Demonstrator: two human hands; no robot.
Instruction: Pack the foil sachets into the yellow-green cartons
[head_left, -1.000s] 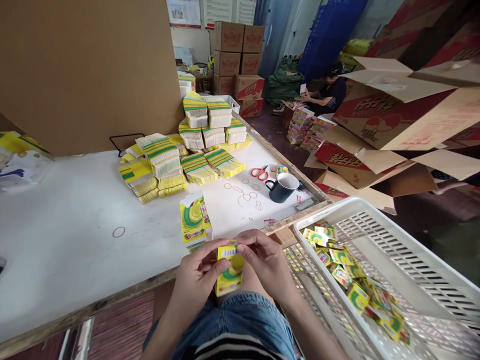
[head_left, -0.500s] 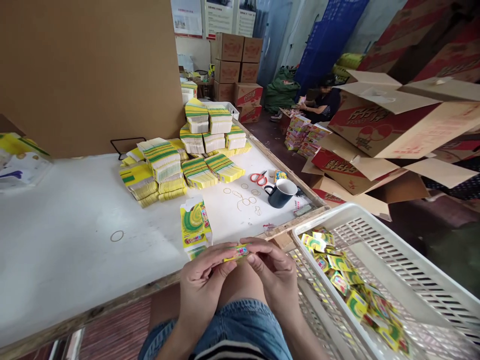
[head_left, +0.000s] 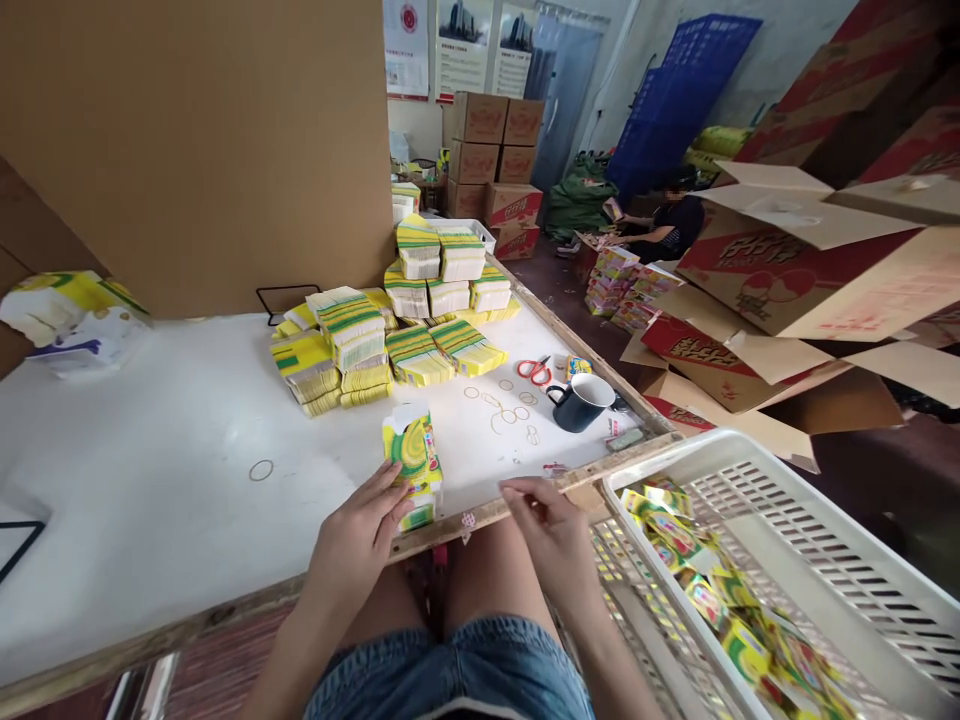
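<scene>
My left hand [head_left: 367,520] rests its outstretched fingers on the near left side of a yellow-and-green printed carton [head_left: 409,445] at the table's front edge. The carton has a white flap at its far end. My right hand [head_left: 551,525] is apart from it, over the table edge, with fingers curled and thumb drawn in. Whatever may be between those fingertips is hidden. A small pink-and-white scrap [head_left: 468,522] shows at the wooden edge between my hands. To the right, a white plastic basket [head_left: 750,455] contains many small yellow-green packets [head_left: 746,645].
Bundled yellow-green card stacks [head_left: 349,325] stand farther back on the white table [head_left: 187,420]. Red-handled scissors [head_left: 535,372], a dark mug [head_left: 581,403] and rubber bands [head_left: 520,413] lie to the right. Open cardboard boxes [head_left: 795,260] rise beyond the basket. A co-worker [head_left: 667,225] sits behind.
Both hands held a small yellow-green packet between them; it is no longer visible there. My left hand has moved onto the carton, and my right hand has separated. The view has shifted left.
</scene>
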